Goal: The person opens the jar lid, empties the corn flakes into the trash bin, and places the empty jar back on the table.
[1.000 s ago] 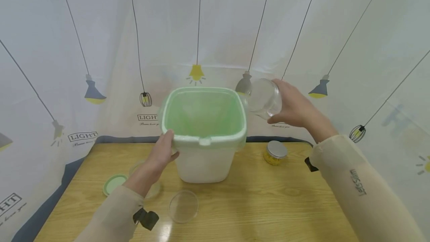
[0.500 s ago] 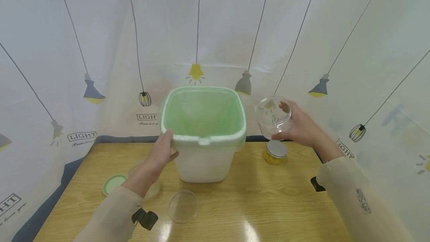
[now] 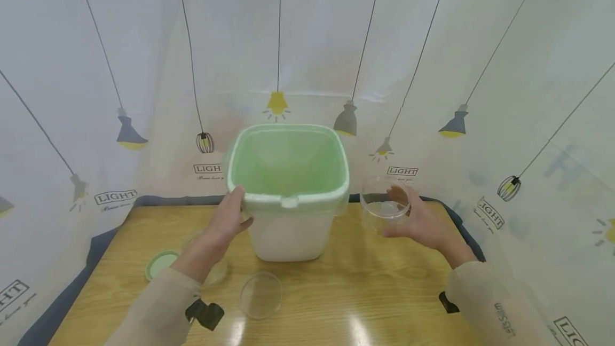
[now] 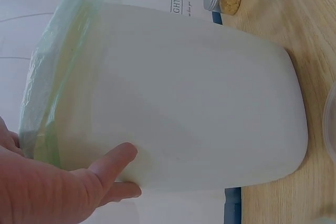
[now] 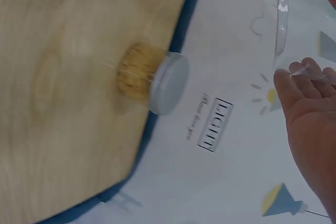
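Note:
A white bin [image 3: 290, 236] with a pale green bag lining its mouth and folded over the rim [image 3: 288, 202] stands mid-table. My left hand [image 3: 224, 221] grips its near left corner; in the left wrist view the thumb [image 4: 118, 161] lies against the white wall. To the right of the bin, my right hand [image 3: 418, 223] holds a clear round jar [image 3: 372, 218] by its side, mouth up, with no contents that I can make out. Behind that jar sits a small jar of yellow bits [image 5: 137, 72] with a silver lid [image 5: 170, 84], seen faintly through the clear plastic.
A clear round lid [image 3: 261, 295] lies on the wooden table [image 3: 326, 303] in front of the bin. Further left are a green-rimmed lid [image 3: 162, 264] and a clear container [image 3: 218, 272], partly hidden by my left forearm. A printed curtain [image 3: 307, 57] hangs close behind the table.
My right hand has turned the clear jar from tipped beside the bin's rim to upright, and lowered it toward the table. The left hand keeps its grip on the bin.

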{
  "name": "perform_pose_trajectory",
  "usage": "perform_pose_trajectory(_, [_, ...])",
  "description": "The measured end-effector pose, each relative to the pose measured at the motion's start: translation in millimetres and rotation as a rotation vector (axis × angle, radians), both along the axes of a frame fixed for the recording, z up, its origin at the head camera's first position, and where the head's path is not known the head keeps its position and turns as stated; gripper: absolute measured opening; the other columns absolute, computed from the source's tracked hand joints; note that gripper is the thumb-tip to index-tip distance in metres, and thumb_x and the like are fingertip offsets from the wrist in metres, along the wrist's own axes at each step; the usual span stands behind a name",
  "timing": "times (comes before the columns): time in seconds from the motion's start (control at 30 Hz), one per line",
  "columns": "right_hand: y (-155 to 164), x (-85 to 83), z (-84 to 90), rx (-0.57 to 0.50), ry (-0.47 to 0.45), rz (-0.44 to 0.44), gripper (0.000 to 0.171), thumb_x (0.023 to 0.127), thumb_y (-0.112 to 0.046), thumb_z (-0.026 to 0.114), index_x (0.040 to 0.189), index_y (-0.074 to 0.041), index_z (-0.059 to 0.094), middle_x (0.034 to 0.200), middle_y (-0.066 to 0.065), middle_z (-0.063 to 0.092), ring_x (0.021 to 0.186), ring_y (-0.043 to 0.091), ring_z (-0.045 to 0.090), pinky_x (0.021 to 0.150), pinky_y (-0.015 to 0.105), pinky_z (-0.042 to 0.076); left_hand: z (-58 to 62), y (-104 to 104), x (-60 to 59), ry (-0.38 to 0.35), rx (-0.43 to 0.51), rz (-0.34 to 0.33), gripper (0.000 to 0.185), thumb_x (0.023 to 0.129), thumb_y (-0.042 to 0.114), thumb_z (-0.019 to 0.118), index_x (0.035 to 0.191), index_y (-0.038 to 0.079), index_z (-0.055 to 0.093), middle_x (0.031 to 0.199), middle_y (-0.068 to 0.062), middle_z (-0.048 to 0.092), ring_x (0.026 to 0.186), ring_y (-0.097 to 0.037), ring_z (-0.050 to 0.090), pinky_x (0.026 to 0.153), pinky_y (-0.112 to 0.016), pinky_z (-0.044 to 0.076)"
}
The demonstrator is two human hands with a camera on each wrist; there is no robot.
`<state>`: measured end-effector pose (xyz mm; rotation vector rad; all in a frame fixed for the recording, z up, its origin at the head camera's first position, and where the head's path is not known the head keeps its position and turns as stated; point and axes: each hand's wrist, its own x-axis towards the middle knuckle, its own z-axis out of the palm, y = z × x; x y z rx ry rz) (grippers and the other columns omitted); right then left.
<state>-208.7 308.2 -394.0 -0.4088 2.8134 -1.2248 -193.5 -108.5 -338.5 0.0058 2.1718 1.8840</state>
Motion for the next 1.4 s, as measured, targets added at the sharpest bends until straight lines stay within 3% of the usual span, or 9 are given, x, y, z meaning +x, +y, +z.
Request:
perform_pose_trajectory(0.27, [-1,17.3,-45.8,-0.041,0.045,0.032,0.105,0.064,-0.042,0.089,0.146,-0.01,0.032,0.149,0.014,0.044,0.137,0.035,0.042,0.109,0.059,0.039,0.4,0,0.3,0.007,-0.003,-0.007,0.059,0.101,0.042,0.015,0.148,0.005,0.021,0.157,-0.015,0.019,0.149,-0.034,0.018,0.116,-0.052,0.034])
perform_pose_trajectory(0.47, [-7,31.7,-74.3,-0.117,-0.013,0.066,0.104,0.069,-0.026,0.089,0.149,-0.008,0.026,0.15,0.017,0.041,0.138,0.039,0.04,0.108,0.062,0.037,0.9,-1,1.3,0.012,-0.013,-0.018,0.059,0.102,0.044,0.015,0.149,0.008,0.021,0.158,-0.013,0.019,0.15,-0.034,0.018,0.117,-0.052,0.033])
perform_pose_trajectory(0.63, [-19,39.3,-93.7,-0.176,-0.043,0.133,0.104,0.069,-0.024,0.089,0.149,-0.007,0.025,0.15,0.02,0.041,0.137,0.042,0.039,0.107,0.06,0.039,1.0,-2,1.3,0.013,-0.023,-0.022,0.06,0.102,0.045,0.015,0.148,0.008,0.021,0.158,-0.013,0.019,0.15,-0.034,0.018,0.117,-0.052,0.033])
perform_pose_trajectory(0.9, [-43,46.3,-106.3,-0.229,-0.103,0.203,0.102,0.07,-0.022,0.088,0.149,-0.005,0.025,0.151,0.021,0.038,0.14,0.043,0.036,0.111,0.058,0.037,0.5,-3,1.3,0.009,-0.025,-0.024,0.06,0.102,0.045,0.015,0.148,0.008,0.021,0.158,-0.013,0.018,0.15,-0.034,0.017,0.117,-0.052,0.032])
perform_pose_trajectory(1.4, [-85,54.3,-126.9,-0.261,-0.191,0.288,0.105,0.069,-0.018,0.088,0.151,-0.019,0.023,0.154,0.016,0.035,0.141,0.037,0.036,0.114,0.055,0.035,-0.4,-3,-0.4,0.019,-0.033,-0.018,0.059,0.102,0.044,0.015,0.149,0.01,0.021,0.159,-0.013,0.018,0.149,-0.033,0.018,0.116,-0.052,0.033])
